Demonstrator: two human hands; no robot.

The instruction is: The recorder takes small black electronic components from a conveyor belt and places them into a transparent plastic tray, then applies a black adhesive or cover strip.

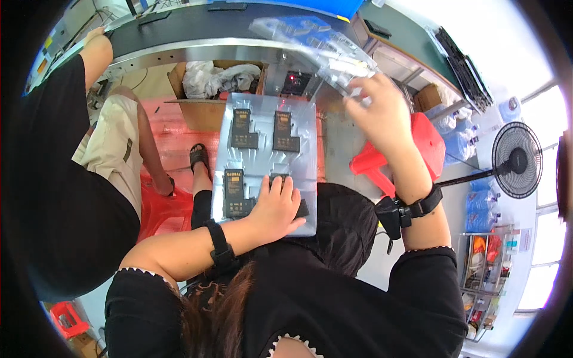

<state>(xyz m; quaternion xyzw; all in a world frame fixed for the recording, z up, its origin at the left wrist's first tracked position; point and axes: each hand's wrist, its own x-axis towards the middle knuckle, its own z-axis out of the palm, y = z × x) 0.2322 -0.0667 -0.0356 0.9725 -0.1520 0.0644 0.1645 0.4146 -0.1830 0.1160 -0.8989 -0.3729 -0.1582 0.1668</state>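
A clear plastic tray (268,158) lies across my lap with flat black batteries, L-shaped with gold and white print, in its compartments. One battery (242,128) sits at the far left, another (285,131) at the far right, a third (235,194) at the near left. My left hand (277,209) lies with outstretched fingers over the near-right battery (302,207) and covers most of it. Up to the right, my right hand (382,107) grips the near end of a second clear tray (322,51), tilted over the bench edge; motion blurs both.
A dark workbench (179,30) runs along the far side. Beneath it stands a cardboard box (206,113) with plastic bags. Another person (65,173) sits close on my left. To the right are a red plastic stool (427,143), a black fan (517,160) and a shelf rack (486,274).
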